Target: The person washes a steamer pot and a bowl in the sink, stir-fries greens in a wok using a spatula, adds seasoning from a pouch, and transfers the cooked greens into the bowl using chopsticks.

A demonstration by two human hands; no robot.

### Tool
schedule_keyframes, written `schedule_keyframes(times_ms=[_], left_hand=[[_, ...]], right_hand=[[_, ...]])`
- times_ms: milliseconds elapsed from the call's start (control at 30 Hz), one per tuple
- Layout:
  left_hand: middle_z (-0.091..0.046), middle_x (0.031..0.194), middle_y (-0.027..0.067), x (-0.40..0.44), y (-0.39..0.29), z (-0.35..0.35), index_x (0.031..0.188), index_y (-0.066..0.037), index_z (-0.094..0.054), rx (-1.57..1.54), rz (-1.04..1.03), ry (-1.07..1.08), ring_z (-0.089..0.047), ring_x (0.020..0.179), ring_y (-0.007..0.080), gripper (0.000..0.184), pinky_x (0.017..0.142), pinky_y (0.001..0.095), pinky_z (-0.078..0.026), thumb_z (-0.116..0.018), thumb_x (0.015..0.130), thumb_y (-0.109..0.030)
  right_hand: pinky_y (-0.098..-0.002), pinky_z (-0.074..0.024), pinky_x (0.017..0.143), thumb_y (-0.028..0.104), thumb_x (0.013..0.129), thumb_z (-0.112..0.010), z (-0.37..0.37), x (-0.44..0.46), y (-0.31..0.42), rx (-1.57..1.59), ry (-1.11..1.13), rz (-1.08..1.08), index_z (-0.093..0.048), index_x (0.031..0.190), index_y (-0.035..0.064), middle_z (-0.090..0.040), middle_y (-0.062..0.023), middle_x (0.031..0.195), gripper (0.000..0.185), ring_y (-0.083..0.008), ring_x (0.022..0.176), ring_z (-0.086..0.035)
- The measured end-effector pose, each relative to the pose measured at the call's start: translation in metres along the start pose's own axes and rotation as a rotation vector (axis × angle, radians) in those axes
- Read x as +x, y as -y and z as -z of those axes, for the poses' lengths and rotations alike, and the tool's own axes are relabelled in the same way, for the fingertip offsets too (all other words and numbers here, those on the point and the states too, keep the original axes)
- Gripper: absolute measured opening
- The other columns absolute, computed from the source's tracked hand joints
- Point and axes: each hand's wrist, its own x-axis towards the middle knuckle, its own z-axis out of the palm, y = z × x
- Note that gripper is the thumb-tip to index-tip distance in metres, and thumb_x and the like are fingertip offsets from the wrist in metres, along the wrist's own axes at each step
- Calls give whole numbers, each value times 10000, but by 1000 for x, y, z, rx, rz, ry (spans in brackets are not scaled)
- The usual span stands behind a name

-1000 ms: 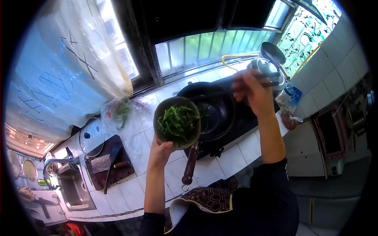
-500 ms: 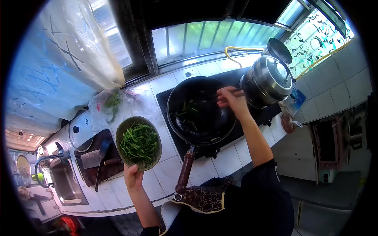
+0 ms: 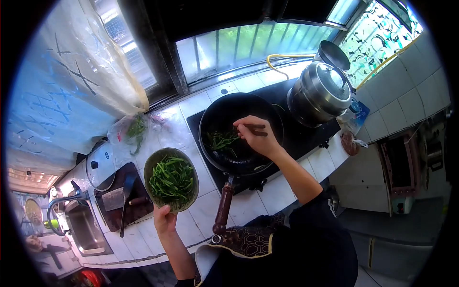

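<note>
My left hand (image 3: 165, 221) grips the lower edge of a bowl (image 3: 185, 205), thumb over its rim. Chopped green vegetables (image 3: 171, 177) fill the bowl, which is held left of the wok. My right hand (image 3: 260, 137) is closed around brown chopsticks (image 3: 258, 129), over the dark wok (image 3: 256, 106). The ends of the chopsticks toward the greens are hard to make out. A small heap of cooked greens (image 3: 221, 140) lies on the left side inside the wok. The wok's brown handle (image 3: 224, 208) points toward my body.
A metal pot (image 3: 322, 93) stands right of the wok on the black stove (image 3: 306, 143). To the left are a cleaver (image 3: 114, 199) and a spatula (image 3: 127, 186) on a cutting board (image 3: 131, 216), a glass lid (image 3: 101, 165), a plastic bag (image 3: 136, 131) and a sink (image 3: 88, 229).
My right hand has moved left with the chopsticks, from the wok's right rim to over its middle. The greens in the wok look more gathered at the left. My left hand still holds the bowl.
</note>
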Motion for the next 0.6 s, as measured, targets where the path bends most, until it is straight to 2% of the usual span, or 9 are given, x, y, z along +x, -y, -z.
schedule_keyframes(times_ms=[67, 133, 200, 267, 300, 400, 533, 600], left_hand=[[-465, 1233, 143, -4, -1, 4, 1284, 8, -333, -17, -12, 1, -488, 1122, 285, 697, 933, 406, -440, -622, 650, 22], [-461, 1237, 143, -6, 1, 5, 1285, 6, -334, -38, -5, -8, -486, 1123, 287, 694, 935, 415, -439, -620, 653, 21], [-458, 1240, 143, -7, 0, 5, 1286, 4, -335, -54, 6, -9, -484, 1125, 290, 691, 938, 423, -438, -619, 656, 20], [-450, 1251, 145, -9, 0, 7, 1288, -1, -337, -64, 8, -15, -478, 1132, 294, 687, 941, 436, -435, -615, 660, 20], [-450, 1251, 145, -10, 0, 8, 1288, -1, -337, -59, 11, -14, -478, 1132, 294, 687, 941, 436, -435, -615, 660, 20], [-447, 1256, 149, -13, 0, 13, 1289, 0, -338, -53, 10, -15, -475, 1138, 295, 684, 942, 439, -434, -611, 663, 21], [-444, 1260, 152, -15, 1, 15, 1291, 1, -336, -90, 9, -7, -469, 1145, 299, 681, 946, 450, -429, -608, 667, 21], [-444, 1261, 153, -17, 3, 15, 1292, 1, -336, -108, 11, 1, -467, 1148, 301, 680, 948, 453, -426, -608, 668, 21]], right_hand=[[-201, -476, 602, 58, 853, -539, -5, -1, 13, 109, -13, -11, -626, 875, 4, -600, -33, 803, 105, -92, 663, -592], [-201, -480, 577, 58, 852, -541, -18, -1, 20, 304, 28, -188, -626, 878, 6, -599, -42, 811, 103, -98, 664, -607], [-195, -487, 561, 69, 855, -544, -28, -2, 6, 279, 8, -155, -625, 886, 5, -612, -43, 800, 107, -96, 665, -615], [-211, -522, 626, 98, 884, -518, -31, 2, -9, 241, -25, -149, -623, 948, -8, -632, -87, 809, 162, -122, 725, -630], [-189, -486, 552, 93, 859, -568, -32, 4, -8, 253, -93, -127, -636, 868, -12, -617, -32, 705, 125, -86, 619, -605], [-189, -487, 550, 98, 865, -562, -30, 4, -19, 249, -174, -5, -641, 852, -16, -619, -43, 714, 139, -84, 604, -602], [-188, -496, 559, 114, 879, -541, -14, -2, -12, 190, -239, 11, -637, 869, -12, -620, -52, 725, 159, -89, 617, -608], [-187, -503, 563, 130, 891, -525, -6, -5, 2, 312, -223, -96, -628, 885, -15, -617, -61, 728, 178, -103, 629, -618]])
